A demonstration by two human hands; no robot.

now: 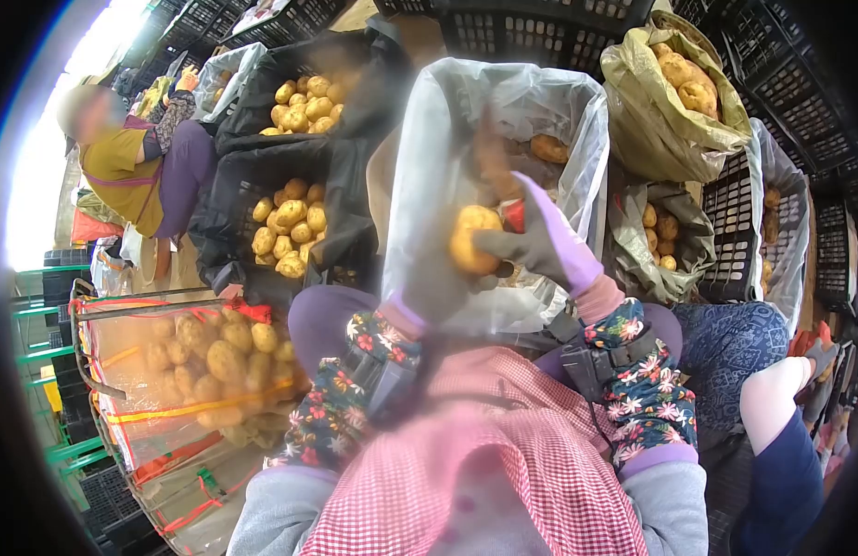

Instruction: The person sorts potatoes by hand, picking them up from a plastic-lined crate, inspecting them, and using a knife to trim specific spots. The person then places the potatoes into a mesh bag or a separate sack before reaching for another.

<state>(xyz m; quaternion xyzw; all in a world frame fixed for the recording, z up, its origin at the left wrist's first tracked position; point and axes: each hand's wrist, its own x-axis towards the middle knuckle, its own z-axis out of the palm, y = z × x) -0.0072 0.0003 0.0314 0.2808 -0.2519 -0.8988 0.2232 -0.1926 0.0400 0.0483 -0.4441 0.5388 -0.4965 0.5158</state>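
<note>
Over the crate lined with clear plastic (412, 139), a yellow potato (473, 239) is held up between my gloved hands. My left hand (440, 289), blurred, closes on it from below and the left. The grey-gloved fingers of my right hand (531, 243) touch the potato's right side. That same hand grips what looks like a red-handled knife (512, 215); its brown, blurred blade points up and away. Inside the liner lies a brown potato (548, 148), with other dark shapes partly hidden by my hands.
Two black-lined crates of potatoes (290, 227) stand to the left, one behind the other. A clear bag of potatoes (220, 361) is at near left. On the right are an olive sack (647, 139) and a smaller sack (670, 269). Other people (141, 176) sit on both sides.
</note>
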